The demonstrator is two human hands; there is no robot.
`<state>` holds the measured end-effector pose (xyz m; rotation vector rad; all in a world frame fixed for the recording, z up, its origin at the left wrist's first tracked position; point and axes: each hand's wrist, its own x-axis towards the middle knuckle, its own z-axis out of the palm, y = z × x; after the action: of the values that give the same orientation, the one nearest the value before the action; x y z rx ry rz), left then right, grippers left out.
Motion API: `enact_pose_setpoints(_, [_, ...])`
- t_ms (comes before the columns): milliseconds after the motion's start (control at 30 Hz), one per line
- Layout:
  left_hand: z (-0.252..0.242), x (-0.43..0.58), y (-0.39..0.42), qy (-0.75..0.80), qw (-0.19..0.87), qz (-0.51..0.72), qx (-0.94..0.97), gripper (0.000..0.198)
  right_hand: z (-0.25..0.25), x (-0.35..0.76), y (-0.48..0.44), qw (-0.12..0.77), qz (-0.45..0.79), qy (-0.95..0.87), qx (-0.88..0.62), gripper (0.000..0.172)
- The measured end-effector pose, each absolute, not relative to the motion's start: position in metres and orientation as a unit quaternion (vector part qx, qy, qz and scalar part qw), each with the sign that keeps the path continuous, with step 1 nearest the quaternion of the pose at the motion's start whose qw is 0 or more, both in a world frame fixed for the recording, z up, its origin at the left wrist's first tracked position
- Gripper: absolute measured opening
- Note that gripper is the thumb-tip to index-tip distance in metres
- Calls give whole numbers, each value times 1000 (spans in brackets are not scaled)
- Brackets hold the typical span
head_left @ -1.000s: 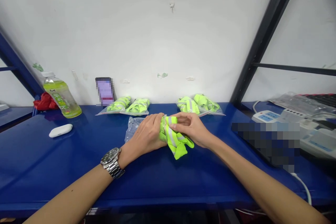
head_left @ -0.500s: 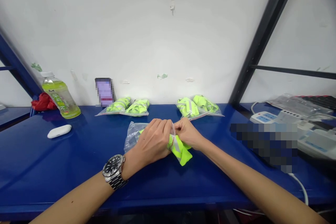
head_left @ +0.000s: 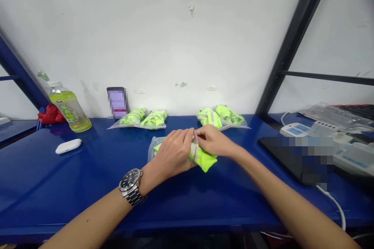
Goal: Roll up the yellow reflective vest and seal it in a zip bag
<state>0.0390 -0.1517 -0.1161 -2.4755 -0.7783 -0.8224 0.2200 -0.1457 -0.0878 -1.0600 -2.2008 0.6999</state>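
Note:
My left hand (head_left: 177,151) is closed round a clear plastic zip bag (head_left: 152,148), with its fingers near the bag's mouth. A neon yellow-green reflective cloth (head_left: 207,160) with a grey stripe lies partly in the bag, and its loose end sticks out at the right. At the opening, my right hand (head_left: 213,140) has its bent fingers pressed on the cloth and bag edge; the fingertips are partly hidden. Both hands are just above the blue table (head_left: 175,202).
Bagged yellow-green cloths lie by the wall, a left pair (head_left: 154,118) and a right pair (head_left: 209,117). A phone (head_left: 117,101), drink bottle (head_left: 71,111), white case (head_left: 68,146) and red cloth (head_left: 51,114) are leftward. Rightward are a dark tablet-like device (head_left: 288,163) and power strip (head_left: 295,129).
More of the cloth is inside the bag, and its protruding end is shorter. Both hands have shifted slightly, the left one rightward, and the right hand's fingers press closer over the opening.

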Motion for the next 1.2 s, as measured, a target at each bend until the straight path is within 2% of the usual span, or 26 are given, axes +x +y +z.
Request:
enact_pose_setpoints(67, [-115,33,-146,-299,194,-307,-883,56,-78,235,-150,236,360,-851,-301,30])
enact_pose_setpoints(100, [-114,30,-144,-306,186,-315,-879,60,-75,241,-152,212,369,-863,-272,41])
enact_pose_setpoints(167, [-113,25,-141,-311,172,-328,-875,68,-74,247,-153,221,327,-875,-281,72])
enact_pose_setpoints(200, [-113,23,-140,-308,169,-331,-876,70,-76,247,-153,237,304,-873,-298,74])
enact_pose_setpoints(233, [-112,23,-140,-302,170,-331,-878,70,-80,245,-153,255,288,-868,-315,68])
enact_pose_setpoints(333, [-113,24,-142,-292,190,-315,-883,66,-93,232,-149,288,271,-857,-331,34])
enact_pose_setpoints(433, [-115,29,-146,-278,210,-283,-894,65,-104,217,-146,314,204,-859,-348,26])
enact_pose_setpoints(533, [-118,35,-150,-253,218,-274,-902,65,-109,201,-149,289,73,-859,-415,24])
enact_pose_setpoints(633, [-121,41,-153,-237,214,-319,-892,64,-109,189,-155,263,-33,-826,-498,20])
enact_pose_setpoints(733, [-120,45,-155,-219,199,-374,-879,67,-105,185,-163,269,-59,-799,-535,15])
enact_pose_setpoints(833, [-116,45,-154,-197,176,-388,-883,79,-96,191,-167,268,-11,-823,-500,18])
enact_pose_setpoints(933, [-114,41,-151,-179,156,-373,-897,90,-81,207,-169,265,145,-868,-395,22])
enact_pose_setpoints(1067, [-116,36,-146,-178,129,-365,-905,96,-68,228,-169,193,351,-881,-252,13])
enact_pose_setpoints(1133, [-118,35,-146,-180,116,-365,-906,99,-69,228,-170,199,360,-867,-280,12])
enact_pose_setpoints(1200, [-118,37,-148,-175,110,-359,-910,99,-75,221,-170,218,278,-865,-356,15])
